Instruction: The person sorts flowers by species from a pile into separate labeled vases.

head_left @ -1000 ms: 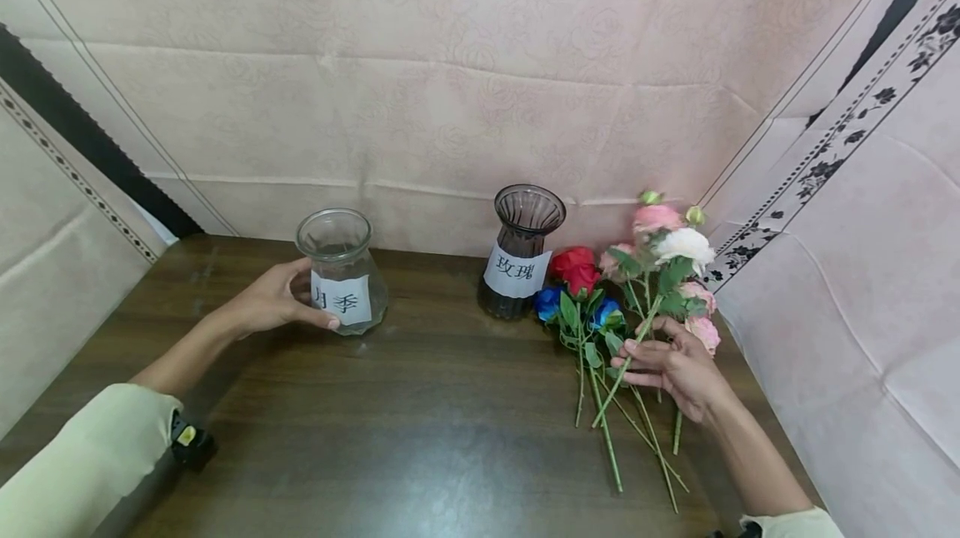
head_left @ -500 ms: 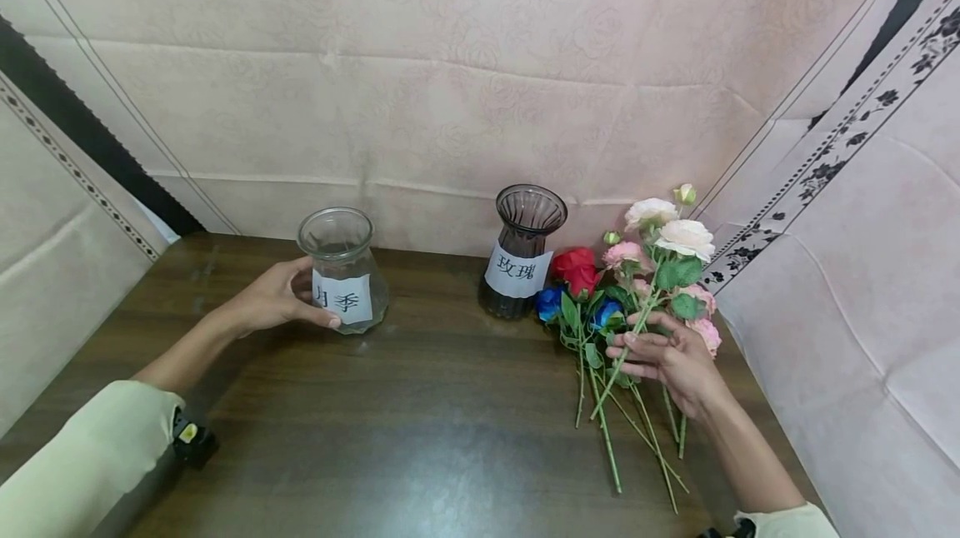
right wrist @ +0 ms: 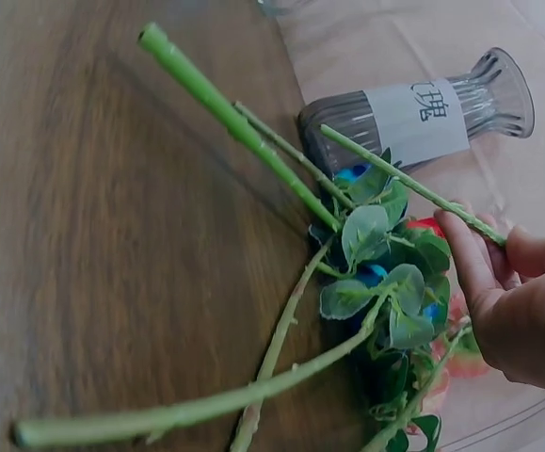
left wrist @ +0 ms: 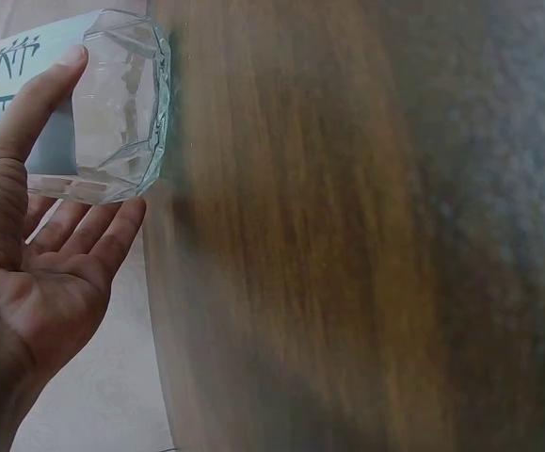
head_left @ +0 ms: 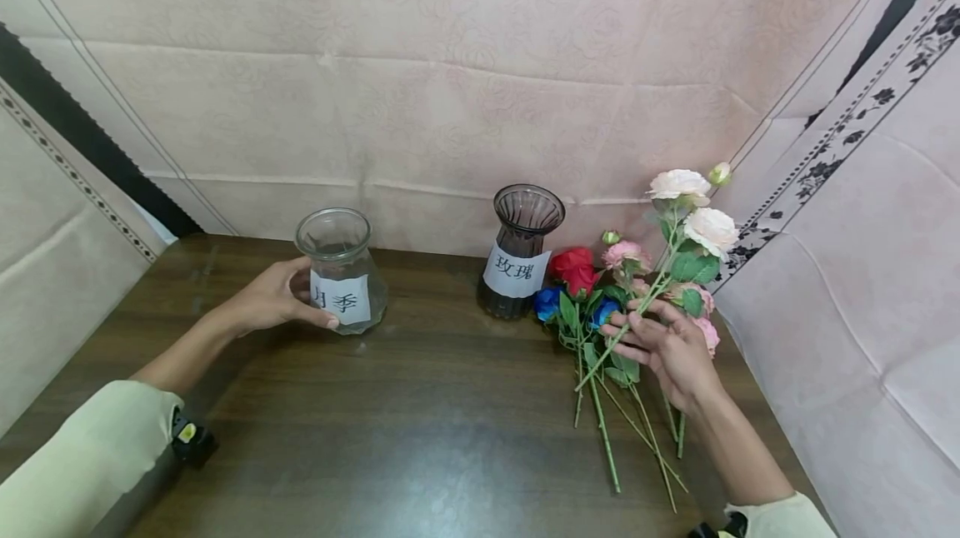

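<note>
At the left, my left hand [head_left: 273,296] holds a clear glass vase [head_left: 375,292] by its side, thumb across the white paper label [left wrist: 51,151] and fingers around the far side. The vase stands upright on the table. My right hand [head_left: 675,351] pinches the green stem [right wrist: 394,174] of a white flower spray [head_left: 708,230] between thumb and fingers. Its two white blooms and a bud lean up and to the right, above the other flowers. Under that hand lie a red rose [head_left: 576,270], blue roses [head_left: 547,303] and pink flowers [head_left: 626,255], their stems pointing toward me.
A dark ribbed glass vase [head_left: 517,305] with a paper label stands upright at the back, just left of the red rose. Pale cloth [head_left: 450,122] hangs behind the brown wooden table [head_left: 420,421] and along both sides.
My right hand has lifted the white flower spray slightly up and away from the pink flowers, its blooms now higher and further right. My left hand stays on the clear vase.
</note>
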`<state>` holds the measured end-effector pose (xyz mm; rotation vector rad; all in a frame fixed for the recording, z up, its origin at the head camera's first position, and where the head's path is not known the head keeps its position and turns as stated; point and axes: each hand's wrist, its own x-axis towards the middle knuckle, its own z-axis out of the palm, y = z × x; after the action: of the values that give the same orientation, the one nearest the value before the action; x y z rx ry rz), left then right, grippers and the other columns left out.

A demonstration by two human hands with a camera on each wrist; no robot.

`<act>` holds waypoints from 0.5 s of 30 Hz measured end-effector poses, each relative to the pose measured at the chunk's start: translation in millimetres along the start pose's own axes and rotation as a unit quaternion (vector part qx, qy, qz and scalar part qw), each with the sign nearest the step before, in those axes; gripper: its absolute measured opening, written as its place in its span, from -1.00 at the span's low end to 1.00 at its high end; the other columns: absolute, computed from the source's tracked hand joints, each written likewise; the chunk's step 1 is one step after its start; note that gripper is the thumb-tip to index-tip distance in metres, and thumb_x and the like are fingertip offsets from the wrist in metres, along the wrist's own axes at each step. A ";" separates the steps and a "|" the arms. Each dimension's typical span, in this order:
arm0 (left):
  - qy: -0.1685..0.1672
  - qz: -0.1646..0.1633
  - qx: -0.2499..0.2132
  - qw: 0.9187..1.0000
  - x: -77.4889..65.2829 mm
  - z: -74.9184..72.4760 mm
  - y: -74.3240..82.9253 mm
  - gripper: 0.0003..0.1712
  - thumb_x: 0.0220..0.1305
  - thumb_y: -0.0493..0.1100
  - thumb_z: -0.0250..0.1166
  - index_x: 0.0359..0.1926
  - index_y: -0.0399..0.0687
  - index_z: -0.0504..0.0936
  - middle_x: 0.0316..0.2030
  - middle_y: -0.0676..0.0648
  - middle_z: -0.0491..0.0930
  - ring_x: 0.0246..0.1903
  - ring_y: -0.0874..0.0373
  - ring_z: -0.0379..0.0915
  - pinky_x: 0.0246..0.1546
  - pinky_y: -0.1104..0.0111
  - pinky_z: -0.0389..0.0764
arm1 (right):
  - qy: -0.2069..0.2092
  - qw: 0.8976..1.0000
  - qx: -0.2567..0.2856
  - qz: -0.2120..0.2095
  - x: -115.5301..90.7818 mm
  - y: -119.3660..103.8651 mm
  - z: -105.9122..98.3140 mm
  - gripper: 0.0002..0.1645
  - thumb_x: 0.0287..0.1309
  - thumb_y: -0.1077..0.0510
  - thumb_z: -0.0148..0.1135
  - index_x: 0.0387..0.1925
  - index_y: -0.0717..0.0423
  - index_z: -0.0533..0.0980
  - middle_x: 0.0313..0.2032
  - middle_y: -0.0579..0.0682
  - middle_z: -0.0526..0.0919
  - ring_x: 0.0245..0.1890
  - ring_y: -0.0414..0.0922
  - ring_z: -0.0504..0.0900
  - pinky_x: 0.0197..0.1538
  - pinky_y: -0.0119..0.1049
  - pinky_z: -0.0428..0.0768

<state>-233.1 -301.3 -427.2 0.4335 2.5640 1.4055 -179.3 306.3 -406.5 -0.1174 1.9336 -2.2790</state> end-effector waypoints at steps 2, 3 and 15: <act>0.000 0.002 0.003 1.000 0.4 -0.3 -0.3 0.12 0.16 -0.15 0.80 0.62 -0.21 0.38 0.39 -0.31 0.69 0.36 -0.27 0.69 0.19 0.44 0.70 | 0.000 1.000 0.020 -0.007 1.7 0.0 2.1 -0.85 0.73 0.19 0.19 0.18 0.06 0.56 0.06 0.01 0.92 0.07 -0.10 0.93 0.12 -0.16 0.89; 0.000 0.003 0.005 1.000 0.6 -0.3 -0.5 0.11 0.16 -0.15 0.80 0.62 -0.21 0.39 0.39 -0.30 0.69 0.36 -0.26 0.69 0.19 0.43 0.70 | 0.001 0.999 0.031 -0.010 2.8 0.2 3.4 -0.85 0.73 0.21 0.18 0.17 0.05 0.58 0.05 0.01 0.92 0.07 -0.10 0.92 0.12 -0.15 0.89; -0.005 0.006 0.005 1.000 1.8 -0.8 -2.2 0.13 0.15 -0.16 0.80 0.63 -0.20 0.37 0.40 -0.30 0.68 0.37 -0.26 0.67 0.22 0.38 0.71 | 0.037 0.986 0.158 -0.027 14.9 1.8 24.2 -0.71 0.67 0.37 0.17 -0.11 0.07 0.76 -0.08 -0.01 0.90 0.05 0.01 0.94 0.12 -0.07 0.90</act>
<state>-235.4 -302.4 -428.7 0.4569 2.5648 1.3919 -190.2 279.9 -404.7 -0.0504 1.5892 -2.6261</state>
